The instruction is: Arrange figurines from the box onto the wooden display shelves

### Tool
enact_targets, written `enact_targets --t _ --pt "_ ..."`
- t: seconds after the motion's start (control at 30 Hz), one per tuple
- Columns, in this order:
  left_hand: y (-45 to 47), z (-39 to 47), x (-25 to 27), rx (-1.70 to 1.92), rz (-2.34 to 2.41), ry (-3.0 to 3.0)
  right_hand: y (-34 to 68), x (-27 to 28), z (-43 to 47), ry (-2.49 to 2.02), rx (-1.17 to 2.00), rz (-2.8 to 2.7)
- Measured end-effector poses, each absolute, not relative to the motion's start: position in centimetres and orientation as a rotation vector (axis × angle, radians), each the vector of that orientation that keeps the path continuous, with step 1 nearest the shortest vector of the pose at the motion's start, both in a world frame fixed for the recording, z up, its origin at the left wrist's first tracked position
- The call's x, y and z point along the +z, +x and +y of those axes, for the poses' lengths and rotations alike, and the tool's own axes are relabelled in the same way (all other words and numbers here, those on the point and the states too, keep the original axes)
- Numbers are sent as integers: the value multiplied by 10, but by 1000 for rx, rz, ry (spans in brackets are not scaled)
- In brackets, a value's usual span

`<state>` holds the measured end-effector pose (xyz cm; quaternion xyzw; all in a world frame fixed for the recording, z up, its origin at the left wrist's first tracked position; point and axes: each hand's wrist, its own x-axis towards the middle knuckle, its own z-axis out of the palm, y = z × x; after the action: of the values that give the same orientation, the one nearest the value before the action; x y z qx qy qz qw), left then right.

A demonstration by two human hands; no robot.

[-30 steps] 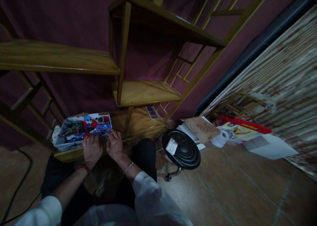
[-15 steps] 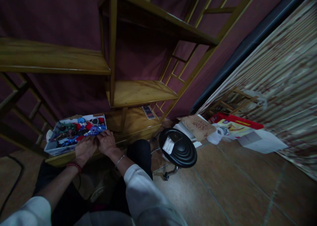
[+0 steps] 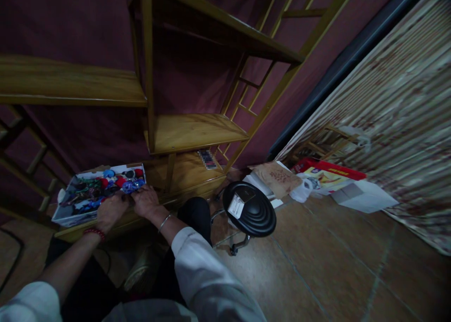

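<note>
Head view: left hand (image 3: 111, 214), right hand (image 3: 146, 202) now closer together beside box (image 3: 78, 217); fingers (image 3: 139, 196) curled, cannot tell if holding anything.

Maroon wall (image 3: 88, 21), tiled flr (image 3: 310, 261), wdn shelving (image 3: 200, 129), blk stool (image 3: 259, 216)

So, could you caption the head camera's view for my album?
Left hand and right hand, close together, at a box of colourful trinkets, a black stool standing off to the right.

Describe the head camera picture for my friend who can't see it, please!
A person's left hand and right hand are close together at a box of small colourful things on a low wooden shelf. A round black stool stands to the right.
</note>
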<state>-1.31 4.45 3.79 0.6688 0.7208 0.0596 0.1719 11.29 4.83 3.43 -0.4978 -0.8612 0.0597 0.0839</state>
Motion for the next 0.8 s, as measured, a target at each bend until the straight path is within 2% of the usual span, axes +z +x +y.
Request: enact_targets --t 0.3,0.5,0.8 --pt "-24 66 36 44 1957 1879 105 35 54 -1455 250 -2731" --pt "-28 81 32 6 1841 1882 102 40 65 -1454 430 -2799" --pt "-36 92 19 74 1879 1785 101 44 72 -1473 575 -2766"
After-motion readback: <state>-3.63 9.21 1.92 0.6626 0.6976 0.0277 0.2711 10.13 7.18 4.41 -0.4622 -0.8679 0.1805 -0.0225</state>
